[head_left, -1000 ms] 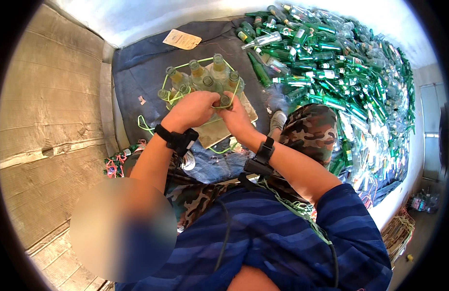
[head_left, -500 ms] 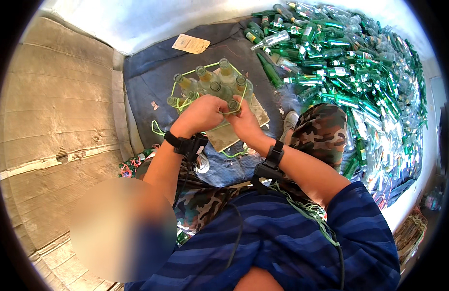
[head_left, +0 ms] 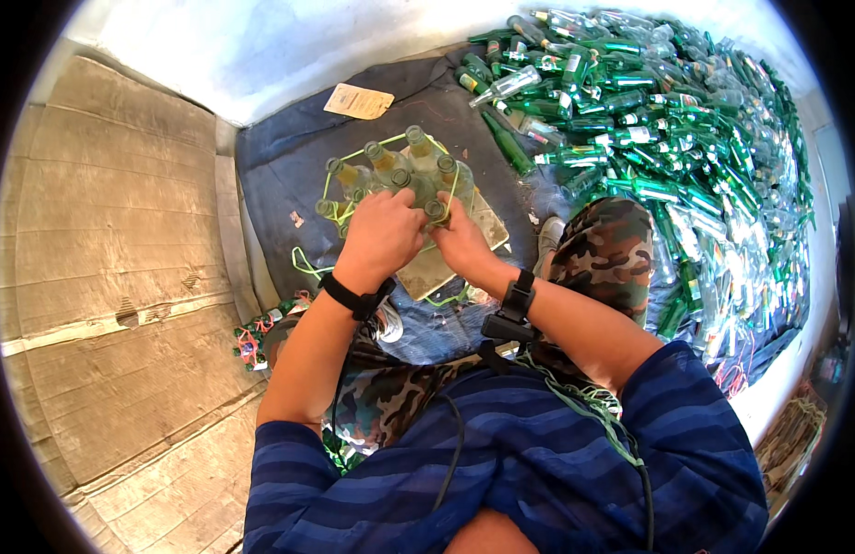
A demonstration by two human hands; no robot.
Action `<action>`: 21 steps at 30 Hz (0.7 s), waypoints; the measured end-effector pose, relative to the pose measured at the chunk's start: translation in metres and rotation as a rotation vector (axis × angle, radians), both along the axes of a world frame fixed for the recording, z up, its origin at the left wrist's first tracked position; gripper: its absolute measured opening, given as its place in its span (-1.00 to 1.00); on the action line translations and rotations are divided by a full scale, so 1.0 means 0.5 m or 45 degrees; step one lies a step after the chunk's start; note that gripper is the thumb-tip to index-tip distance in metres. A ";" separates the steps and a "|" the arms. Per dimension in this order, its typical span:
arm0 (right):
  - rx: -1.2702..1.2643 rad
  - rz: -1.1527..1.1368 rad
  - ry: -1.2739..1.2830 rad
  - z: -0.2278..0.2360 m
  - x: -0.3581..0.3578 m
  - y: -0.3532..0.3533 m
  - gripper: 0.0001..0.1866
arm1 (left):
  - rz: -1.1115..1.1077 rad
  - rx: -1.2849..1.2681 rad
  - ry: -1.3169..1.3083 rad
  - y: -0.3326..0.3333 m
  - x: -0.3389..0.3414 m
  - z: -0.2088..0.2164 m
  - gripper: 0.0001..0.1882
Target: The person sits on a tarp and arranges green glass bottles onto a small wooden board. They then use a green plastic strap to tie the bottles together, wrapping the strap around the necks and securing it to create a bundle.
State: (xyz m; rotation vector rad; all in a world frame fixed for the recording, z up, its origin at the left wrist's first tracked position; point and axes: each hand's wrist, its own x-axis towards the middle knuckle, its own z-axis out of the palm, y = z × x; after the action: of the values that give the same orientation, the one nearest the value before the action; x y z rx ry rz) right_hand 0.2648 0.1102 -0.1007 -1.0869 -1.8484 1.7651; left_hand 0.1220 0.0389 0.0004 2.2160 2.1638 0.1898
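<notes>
Several clear glass bottles (head_left: pixel 383 164) stand upright in a tight cluster in front of me, with a light green string (head_left: pixel 459 175) stretched around their necks. At the cluster's near side my left hand (head_left: pixel 387 233) is closed in a fist, its fingers wrapped on the string. My right hand (head_left: pixel 462 244) is beside it, fingertips pinched on the string at the neck of the nearest bottle. Both hands touch or almost touch each other, and they hide the near bottles' bodies. Beneath the bottles lies a flat tan board (head_left: pixel 429 273).
A large heap of green and clear bottles (head_left: pixel 630 129) fills the right. Cardboard sheets (head_left: pixel 122 212) line the left. A loose green string loop (head_left: pixel 303 262) lies left of the board; a piece of cardboard (head_left: pixel 358 102) lies behind on the dark ground sheet (head_left: pixel 279 152).
My left hand has turned, its knuckles now higher and over the near bottles. The right hand stays by the nearest bottle's neck. The whole view has shifted slightly.
</notes>
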 end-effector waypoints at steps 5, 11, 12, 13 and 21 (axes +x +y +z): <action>0.078 0.072 -0.039 0.026 0.012 0.004 -0.33 | 0.047 -0.010 -0.148 -0.003 -0.011 0.005 -0.86; 0.499 0.337 -0.433 0.079 0.034 0.030 -0.50 | 0.086 -0.049 -0.146 0.002 -0.011 0.022 -0.81; 0.580 0.360 -0.464 0.091 0.041 0.033 -0.54 | 0.090 -0.048 -0.137 0.004 -0.011 0.024 -0.80; 0.661 0.383 -0.496 0.107 0.048 0.034 -0.57 | 0.094 -0.059 -0.111 0.004 -0.010 0.026 -0.79; 0.710 0.579 -0.526 0.136 0.068 0.040 -0.66 | 0.083 -0.034 -0.033 0.012 -0.011 0.044 -0.80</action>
State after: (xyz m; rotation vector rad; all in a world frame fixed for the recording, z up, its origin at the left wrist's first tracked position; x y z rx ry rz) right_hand 0.2991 0.1305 -0.0327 -0.8921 -2.7944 1.1229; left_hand 0.1167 0.0447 0.0227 2.1192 2.2131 0.1893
